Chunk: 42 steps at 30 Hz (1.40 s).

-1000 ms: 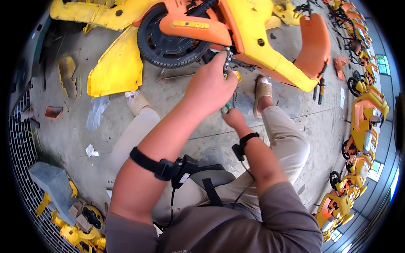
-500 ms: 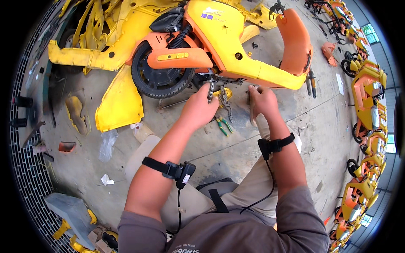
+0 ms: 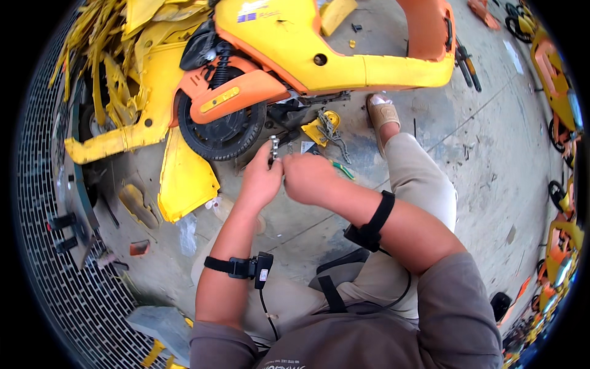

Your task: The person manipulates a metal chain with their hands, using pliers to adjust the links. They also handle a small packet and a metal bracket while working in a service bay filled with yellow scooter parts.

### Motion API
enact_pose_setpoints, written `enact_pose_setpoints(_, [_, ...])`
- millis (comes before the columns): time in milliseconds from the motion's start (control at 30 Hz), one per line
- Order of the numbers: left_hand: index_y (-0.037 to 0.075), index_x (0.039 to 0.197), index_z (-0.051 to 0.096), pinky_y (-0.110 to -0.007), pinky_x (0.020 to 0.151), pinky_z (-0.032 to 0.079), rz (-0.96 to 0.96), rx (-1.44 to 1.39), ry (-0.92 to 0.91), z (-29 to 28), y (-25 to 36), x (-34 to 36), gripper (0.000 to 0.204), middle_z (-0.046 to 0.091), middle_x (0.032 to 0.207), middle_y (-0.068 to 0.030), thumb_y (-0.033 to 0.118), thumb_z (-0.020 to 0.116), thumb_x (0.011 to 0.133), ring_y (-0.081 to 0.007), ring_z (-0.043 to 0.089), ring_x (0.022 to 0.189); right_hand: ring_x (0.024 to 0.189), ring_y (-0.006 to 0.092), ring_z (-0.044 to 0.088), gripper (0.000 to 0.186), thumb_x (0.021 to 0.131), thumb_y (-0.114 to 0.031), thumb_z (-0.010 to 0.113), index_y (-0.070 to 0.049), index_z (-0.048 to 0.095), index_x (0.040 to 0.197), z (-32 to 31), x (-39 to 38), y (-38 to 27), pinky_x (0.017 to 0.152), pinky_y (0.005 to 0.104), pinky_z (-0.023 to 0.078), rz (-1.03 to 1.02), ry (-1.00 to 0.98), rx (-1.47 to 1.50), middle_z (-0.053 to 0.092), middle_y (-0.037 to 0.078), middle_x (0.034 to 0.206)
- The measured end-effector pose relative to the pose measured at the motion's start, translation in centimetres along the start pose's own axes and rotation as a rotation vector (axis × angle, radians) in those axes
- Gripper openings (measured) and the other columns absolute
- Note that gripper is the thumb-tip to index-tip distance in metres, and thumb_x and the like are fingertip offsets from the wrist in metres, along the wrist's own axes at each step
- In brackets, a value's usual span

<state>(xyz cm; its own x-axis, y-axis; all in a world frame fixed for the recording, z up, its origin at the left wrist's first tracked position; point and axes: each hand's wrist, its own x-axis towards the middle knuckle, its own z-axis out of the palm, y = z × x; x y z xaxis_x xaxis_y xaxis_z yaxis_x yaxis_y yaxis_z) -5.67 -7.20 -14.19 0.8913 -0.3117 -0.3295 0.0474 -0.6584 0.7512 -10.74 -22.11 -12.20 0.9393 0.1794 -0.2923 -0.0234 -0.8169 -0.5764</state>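
Observation:
My left hand (image 3: 261,178) is closed around a short, knobby silvery metal part (image 3: 274,147), whose kind I cannot make out. Right beside it, my right hand (image 3: 307,178) is curled closed, close to the part's lower end; whatever its fingers hold is hidden. Beyond both hands stands a yellow and orange electric scooter (image 3: 344,67), its black rear wheel (image 3: 255,138) just past my left hand. On the floor past my right hand, a metal chain (image 3: 335,136) lies over a small yellow part (image 3: 314,132). Green-handled pliers (image 3: 344,171) lie partly hidden behind that hand.
Yellow body panels (image 3: 175,178) are heaped at the left and far left. My sandalled foot (image 3: 382,117) rests close to the scooter's front half. A grey box (image 3: 161,329) sits at the lower left, and more scooters (image 3: 559,246) line the right side.
My right hand has moved left, from near the scooter's footboard to beside my left hand. My left hand has come nearer to me, still with the metal part. The view has turned and shifted.

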Motion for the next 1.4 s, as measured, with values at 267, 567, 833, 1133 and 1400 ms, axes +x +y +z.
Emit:
enact_pose_setpoints(267, [0.003, 0.149, 0.045, -0.027, 0.079, 0.05, -0.025, -0.279, -0.017, 0.8, 1.3, 1.1, 0.052, 0.063, 0.107, -0.0052, 0.004, 0.055, 0.098, -0.0099, 0.059, 0.091, 0.105, 0.0422, 0.063, 0.031, 0.087, -0.015, 0.056, 0.005, 0.058, 0.111, -0.9, 0.2, 0.2, 0.09, 0.0492, 0.051, 0.105, 0.103, 0.435, 0.063, 0.026, 0.111])
enact_pose_setpoints(567, [0.008, 0.153, 0.041, -0.028, 0.09, 0.05, -0.031, -0.401, -0.077, 1.5, 4.0, -0.1, 0.059, 0.063, 0.119, -0.0086, -0.001, 0.053, 0.097, -0.0125, 0.061, 0.102, 0.119, 0.0414, 0.054, 0.044, 0.087, -0.018, 0.058, -0.004, 0.056, 0.128, -2.6, -0.6, 0.8, 0.101, 0.0489, 0.044, 0.309, 0.057, 0.764, 0.057, 0.024, 0.121])
enact_pose_setpoints(833, [0.005, 0.151, 0.043, -0.033, 0.102, 0.047, -0.104, -0.503, -0.176, 0.9, 5.7, -0.1, 0.054, 0.059, 0.134, -0.0108, 0.006, 0.05, 0.098, -0.0192, 0.059, 0.119, 0.125, 0.0328, 0.048, 0.046, 0.09, -0.025, 0.056, -0.011, 0.058, 0.133, -3.8, -1.0, -0.4, 0.104, 0.0453, 0.036, 0.473, 0.148, 0.922, 0.054, 0.014, 0.13])
enact_pose_setpoints(1133, [-0.001, 0.143, 0.047, -0.035, 0.1, 0.048, -0.232, -0.834, 0.148, 0.6, 10.4, -2.2, 0.045, 0.061, 0.128, -0.0125, 0.009, 0.041, 0.099, -0.0211, 0.061, 0.117, 0.123, 0.0369, 0.052, 0.045, 0.087, -0.023, 0.057, -0.007, 0.06, 0.13, -5.5, -0.1, -1.6, 0.103, 0.0467, 0.039, 0.316, 0.184, 1.045, 0.059, 0.018, 0.125])
enact_pose_setpoints(1400, [0.0, 0.13, 0.054, -0.032, 0.098, 0.046, -0.182, -0.849, 0.082, -1.0, 8.6, -0.1, 0.034, 0.063, 0.121, -0.0079, 0.016, 0.046, 0.101, -0.0175, 0.06, 0.112, 0.123, 0.0423, 0.052, 0.05, 0.089, -0.026, 0.058, 0.003, 0.052, 0.129, -4.8, 1.3, -0.9, 0.105, 0.0497, 0.042, 0.403, 0.401, 1.055, 0.059, 0.024, 0.125])
